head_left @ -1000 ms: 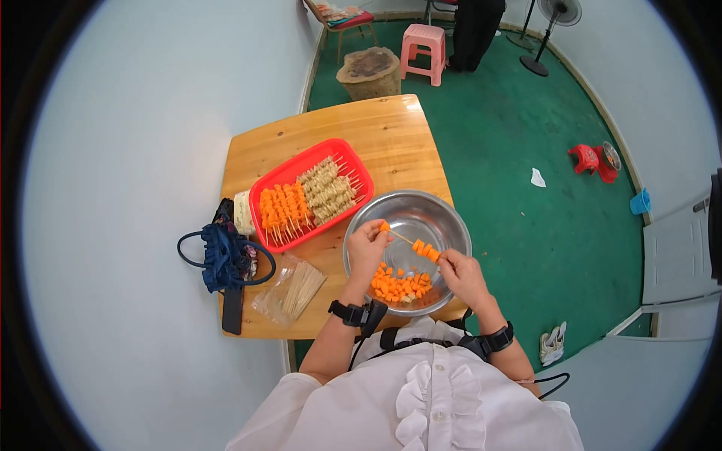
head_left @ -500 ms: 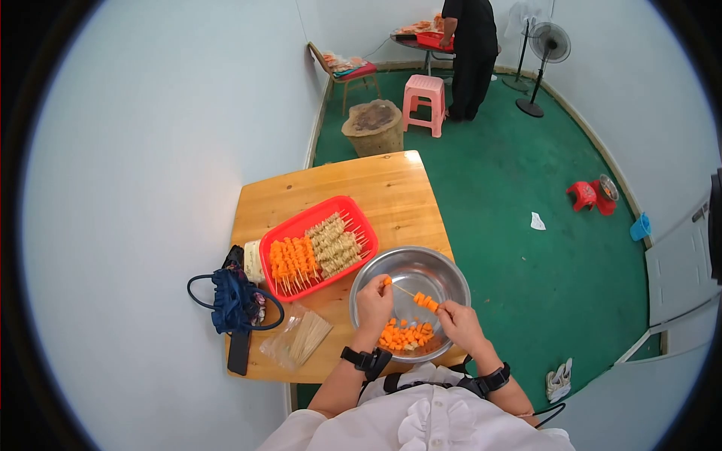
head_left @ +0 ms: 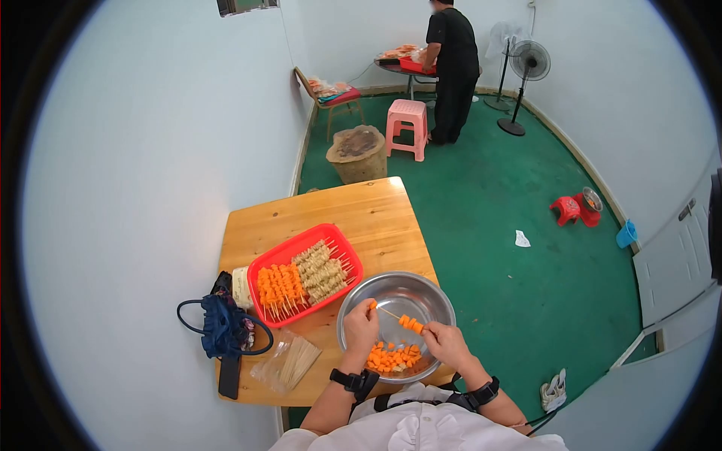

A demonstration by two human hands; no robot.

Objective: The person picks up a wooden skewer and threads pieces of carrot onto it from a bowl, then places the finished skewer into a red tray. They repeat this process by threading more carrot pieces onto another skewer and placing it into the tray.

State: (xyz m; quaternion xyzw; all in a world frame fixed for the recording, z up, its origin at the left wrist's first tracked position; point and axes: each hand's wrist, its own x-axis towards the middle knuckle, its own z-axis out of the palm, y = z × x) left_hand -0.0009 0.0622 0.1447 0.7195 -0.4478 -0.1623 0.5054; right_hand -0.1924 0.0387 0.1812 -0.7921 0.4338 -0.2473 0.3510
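Observation:
Over a steel bowl (head_left: 444, 297), my right hand (head_left: 447, 346) is closed on a bamboo skewer (head_left: 389, 312) near several orange carrot-like cubes (head_left: 411, 324) threaded on it. My left hand (head_left: 361, 328) pinches one more orange cube (head_left: 373, 304) at the skewer's other end. Loose orange cubes (head_left: 395, 359) lie in the lower part of the bowl. Left of it, a red tray (head_left: 331, 231) holds filled skewers: orange ones (head_left: 280, 289) on the left and beige-grey ones (head_left: 323, 270) on the right.
Bare skewers (head_left: 298, 362) in a plastic bag, a blue handbag (head_left: 223, 327) and a phone (head_left: 229, 377) lie along the wooden table's (head_left: 361, 203) left side. Beyond stand a tree-stump block (head_left: 357, 154), a pink stool (head_left: 407, 128), a person in black (head_left: 455, 68) and a fan (head_left: 529, 64).
My view has tilted up, so the table and bowl appear lower and slightly left. Both hands keep their hold on the skewer and cube. The person in black stands more upright.

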